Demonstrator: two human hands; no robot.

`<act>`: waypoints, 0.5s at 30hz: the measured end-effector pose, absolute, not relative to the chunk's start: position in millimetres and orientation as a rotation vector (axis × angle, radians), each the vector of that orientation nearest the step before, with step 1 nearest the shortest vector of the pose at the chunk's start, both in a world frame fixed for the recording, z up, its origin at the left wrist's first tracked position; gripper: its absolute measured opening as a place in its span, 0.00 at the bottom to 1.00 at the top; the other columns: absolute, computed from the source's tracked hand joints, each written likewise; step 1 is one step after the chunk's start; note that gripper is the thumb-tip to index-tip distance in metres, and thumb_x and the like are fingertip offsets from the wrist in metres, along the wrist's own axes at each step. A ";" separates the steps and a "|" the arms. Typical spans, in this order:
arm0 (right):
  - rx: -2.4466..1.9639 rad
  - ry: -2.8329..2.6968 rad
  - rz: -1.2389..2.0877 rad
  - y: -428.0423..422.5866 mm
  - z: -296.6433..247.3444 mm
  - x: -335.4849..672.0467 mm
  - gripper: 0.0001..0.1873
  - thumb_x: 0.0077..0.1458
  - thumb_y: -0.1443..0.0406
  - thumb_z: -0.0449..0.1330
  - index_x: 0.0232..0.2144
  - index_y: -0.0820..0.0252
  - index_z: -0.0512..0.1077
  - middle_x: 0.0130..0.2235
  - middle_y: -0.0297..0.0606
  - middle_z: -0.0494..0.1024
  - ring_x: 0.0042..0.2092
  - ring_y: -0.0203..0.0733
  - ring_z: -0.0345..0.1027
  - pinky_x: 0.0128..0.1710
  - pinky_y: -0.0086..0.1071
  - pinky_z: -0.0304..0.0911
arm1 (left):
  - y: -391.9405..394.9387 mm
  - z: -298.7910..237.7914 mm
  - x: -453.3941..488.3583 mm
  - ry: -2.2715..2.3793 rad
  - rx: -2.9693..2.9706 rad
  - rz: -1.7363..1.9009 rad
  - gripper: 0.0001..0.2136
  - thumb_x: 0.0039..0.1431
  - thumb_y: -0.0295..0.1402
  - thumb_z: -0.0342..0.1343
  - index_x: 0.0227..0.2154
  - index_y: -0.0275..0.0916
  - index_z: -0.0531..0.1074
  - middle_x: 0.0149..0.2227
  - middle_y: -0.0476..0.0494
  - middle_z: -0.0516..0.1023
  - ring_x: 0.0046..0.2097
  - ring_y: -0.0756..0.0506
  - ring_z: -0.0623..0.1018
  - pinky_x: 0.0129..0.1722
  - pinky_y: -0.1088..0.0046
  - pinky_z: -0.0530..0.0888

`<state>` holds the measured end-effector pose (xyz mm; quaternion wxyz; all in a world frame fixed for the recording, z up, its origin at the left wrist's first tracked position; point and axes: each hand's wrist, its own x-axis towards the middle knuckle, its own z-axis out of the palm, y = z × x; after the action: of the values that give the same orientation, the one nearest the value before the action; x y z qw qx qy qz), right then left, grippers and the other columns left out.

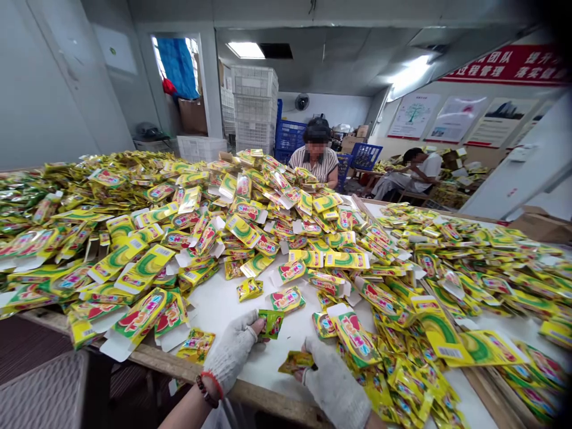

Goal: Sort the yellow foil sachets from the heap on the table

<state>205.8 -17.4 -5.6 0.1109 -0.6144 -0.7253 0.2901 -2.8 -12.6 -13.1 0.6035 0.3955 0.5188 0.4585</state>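
Note:
My left hand point(235, 344), in a white knit glove with the thumb bare, pinches a small green candy packet point(271, 324) above the white tabletop. Lower and to the right, my gloved right hand point(335, 381) grips a yellow candy packet point(295, 361) between thumb and fingers. Just beyond the hands lie another yellow packet point(249, 289) and a small printed box point(286, 299). A yellow box with an open white flap point(353, 335) rests beside my right hand. Loose yellow packets point(411, 381) are heaped to its right.
A large pile of yellow boxes point(241, 229) spreads across the table, with packets point(102, 179) heaped at the left. A wooden strip point(487, 393) divides off more boxes at the right. One person point(316, 158) sits opposite; another point(422, 170) sits farther back. White crates point(254, 107) stand behind.

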 end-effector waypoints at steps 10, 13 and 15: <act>-1.623 -1.970 0.934 -5.3 4.4 201.3 0.09 0.51 0.62 0.58 0.34 0.60 0.73 0.34 0.42 0.80 0.36 0.44 0.74 0.35 0.32 0.67 | -25.1 5.2 20.1 0.926 1.098 0.956 0.21 0.47 0.46 0.67 0.40 0.36 0.78 0.37 0.43 0.81 0.40 0.41 0.79 0.45 0.66 0.74; -1.593 -1.785 0.959 -7.7 -0.7 201.6 0.18 0.52 0.59 0.56 0.44 0.62 0.71 0.42 0.46 0.81 0.42 0.46 0.75 0.41 0.33 0.70 | -20.8 -3.7 30.5 0.988 1.123 0.930 0.20 0.48 0.45 0.65 0.39 0.36 0.76 0.35 0.44 0.80 0.37 0.43 0.78 0.40 0.68 0.74; -1.529 -1.713 1.056 -7.6 -4.8 204.4 0.20 0.53 0.58 0.54 0.45 0.62 0.71 0.44 0.46 0.80 0.43 0.47 0.76 0.42 0.34 0.71 | -13.4 -3.0 38.3 1.117 1.238 0.891 0.16 0.54 0.45 0.59 0.35 0.36 0.75 0.32 0.45 0.79 0.35 0.44 0.77 0.36 0.69 0.74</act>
<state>204.4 -7.6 -4.8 0.3025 -0.5768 -0.6460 0.3982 38.3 -13.4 -3.0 0.5853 0.5310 0.4790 0.3822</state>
